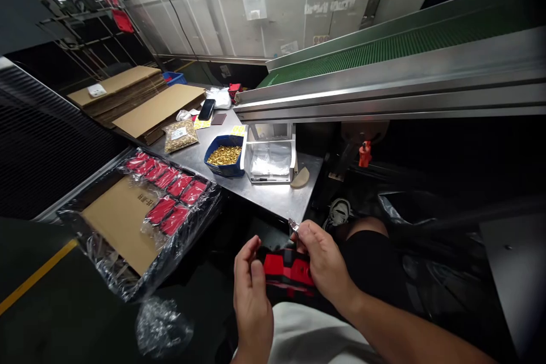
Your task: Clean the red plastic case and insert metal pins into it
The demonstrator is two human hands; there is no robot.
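A red and black plastic-cased device (284, 266) sits at my lap between my two hands. My left hand (251, 296) is at its left side, fingers and thumb extended and apart; whether the palm touches the case cannot be made out. My right hand (326, 259) is above the device's right end. Its thumb and fingertips pinch a small shiny silver piece (293, 225), too small to name exactly. The right hand's lower fingers are partly hidden behind the device and the thumb.
On the metal table (273, 199) stand a blue bin (226, 169) of brass-coloured small parts and a clear-fronted bin (269, 162) of plastic bags. At left, a plastic-lined box (115, 222) holds several red pieces. A green conveyor (362, 60) slopes up to the right.
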